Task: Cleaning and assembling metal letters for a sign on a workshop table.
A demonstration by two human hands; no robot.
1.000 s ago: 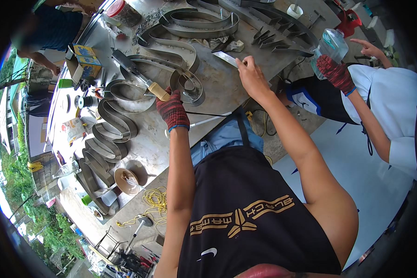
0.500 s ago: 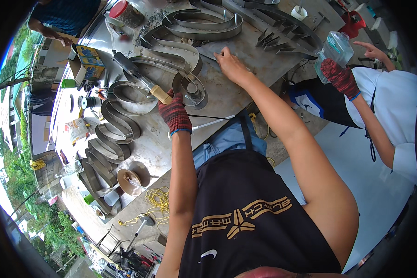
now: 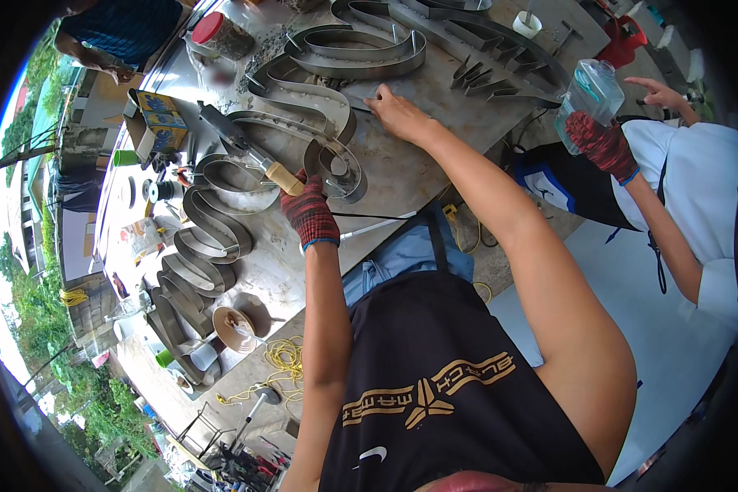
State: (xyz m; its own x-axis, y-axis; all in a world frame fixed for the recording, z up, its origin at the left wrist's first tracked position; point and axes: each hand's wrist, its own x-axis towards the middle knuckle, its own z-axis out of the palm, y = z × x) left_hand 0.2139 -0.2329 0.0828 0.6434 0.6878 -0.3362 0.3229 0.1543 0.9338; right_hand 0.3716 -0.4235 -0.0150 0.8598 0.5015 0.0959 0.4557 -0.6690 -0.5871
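Note:
My left hand (image 3: 310, 211), in a red-and-black knit glove, is closed around the tan handle of a tool (image 3: 283, 178) with a metal shank and a long dark far end. The tool lies slantwise over curved metal strips (image 3: 333, 168) set on edge on the table. Bare and to the right, my right hand (image 3: 400, 115) has its fingers pinched on a thin grey rod (image 3: 355, 102), whose tip points left toward another curved metal strip (image 3: 316, 102). The exact kind of tool cannot be made out.
At the right another person's gloved hand (image 3: 599, 141) holds a clear plastic container (image 3: 590, 92). A red-lidded jar (image 3: 221, 35), a cardboard box (image 3: 157, 119) and a tan bowl (image 3: 234, 330) stand on the metal table (image 3: 435, 160). Yellow cord (image 3: 284, 359) lies below its edge.
My right hand has shifted slightly left, along with the thin rod. The gloved left hand and its tool remain nearly in place.

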